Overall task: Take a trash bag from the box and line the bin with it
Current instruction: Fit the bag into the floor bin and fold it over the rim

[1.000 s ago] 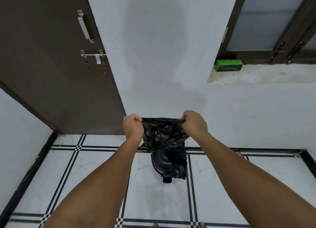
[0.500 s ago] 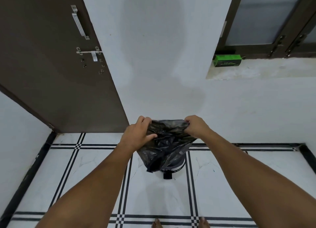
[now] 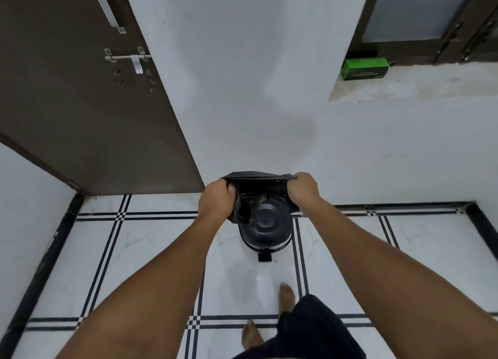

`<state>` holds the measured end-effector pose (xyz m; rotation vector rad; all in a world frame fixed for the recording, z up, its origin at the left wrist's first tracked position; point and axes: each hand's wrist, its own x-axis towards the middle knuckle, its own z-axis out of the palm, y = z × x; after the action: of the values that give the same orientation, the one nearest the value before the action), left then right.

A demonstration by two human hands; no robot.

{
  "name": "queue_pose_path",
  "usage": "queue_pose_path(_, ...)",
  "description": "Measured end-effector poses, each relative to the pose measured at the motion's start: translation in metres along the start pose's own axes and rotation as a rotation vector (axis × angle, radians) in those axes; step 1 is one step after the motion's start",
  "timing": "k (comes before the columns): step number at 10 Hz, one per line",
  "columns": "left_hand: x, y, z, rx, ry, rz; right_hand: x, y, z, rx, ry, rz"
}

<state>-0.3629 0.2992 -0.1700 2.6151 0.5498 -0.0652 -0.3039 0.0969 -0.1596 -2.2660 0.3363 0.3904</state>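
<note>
A black trash bag (image 3: 260,187) is stretched between both hands, its mouth pulled wide just above the bin. My left hand (image 3: 217,201) grips the bag's left edge, and my right hand (image 3: 303,190) grips its right edge. Beneath them a round black pedal bin (image 3: 265,230) stands on the tiled floor against the white wall, its lid showing below the bag and its pedal pointing toward me. The green trash bag box (image 3: 363,69) lies on the window ledge at the upper right.
A brown door (image 3: 80,102) with a bolt and handle stands at the left. My bare feet (image 3: 285,298) are on the white floor with black lines, just in front of the bin. A window (image 3: 431,13) sits above the ledge.
The bag's mouth has been spread wider and lowered over the bin. My left hand has closed again on the left edge. I have stepped closer, and my feet and dark shorts now show.
</note>
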Motion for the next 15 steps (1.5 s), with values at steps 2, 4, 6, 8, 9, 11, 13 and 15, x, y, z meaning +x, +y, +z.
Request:
queue_pose_path(2, 0.01, -0.012, 0.016, 0.049, -0.004, -0.012, 0.026, 0.017, 0.018, 0.19, -0.079, 0.141)
queue_pose_path(4, 0.025, -0.028, 0.022, 0.0, -0.044, -0.006, 0.063, 0.02, 0.041, 0.329, -0.171, 0.284)
queue_pose_path(6, 0.043, -0.04, 0.022, 0.137, -0.128, 0.025, 0.083, 0.03, 0.051, 0.44, -0.174, 0.343)
queue_pose_path(8, 0.044, -0.057, 0.037, 0.048, -0.103, 0.047, 0.056, 0.015, 0.041, 0.704, -0.26, 0.439)
queue_pose_path(9, 0.042, -0.06, 0.046, -0.116, -0.101, -0.144, 0.046, 0.017, 0.045, 0.627, -0.352, 0.377)
queue_pose_path(11, 0.01, -0.057, 0.084, -0.648, -0.281, -0.515, 0.035, 0.054, 0.086, 0.45, -0.432, 0.355)
queue_pose_path(13, -0.016, -0.078, 0.14, -0.375, -0.433, -0.347, 0.027, 0.094, 0.124, 0.523, -0.393, 0.449)
queue_pose_path(15, -0.022, -0.106, 0.166, -0.201, -0.502, -0.303, 0.034, 0.115, 0.14, 0.552, -0.276, 0.574)
